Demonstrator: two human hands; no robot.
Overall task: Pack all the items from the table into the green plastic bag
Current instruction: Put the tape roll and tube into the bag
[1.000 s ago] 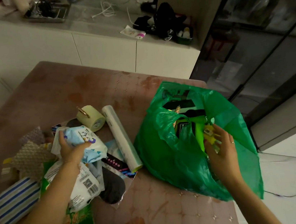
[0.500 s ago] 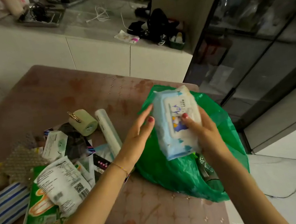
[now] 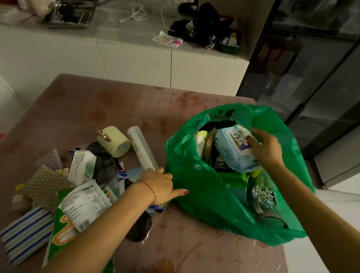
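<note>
right hand [image 3: 266, 150] fingers grip wipes pack [image 3: 235, 149] in green bag [image 3: 194, 180], center-right; push it flat w/ left hand [image 3: 160, 186] pinching bag's rim open.

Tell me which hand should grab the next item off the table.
Left. The left hand rests by the pile, beside the clear roll and at the green bag edge. The right hand is inside the bag mouth on the wipes pack.

cabinet run [image 3: 136, 57]: white, across top of frame
tray [image 3: 67, 18]: upper left, dark clutter in it
white cable [image 3: 137, 13]: top centre
glass door [image 3: 327, 48]: dark, right side
</note>
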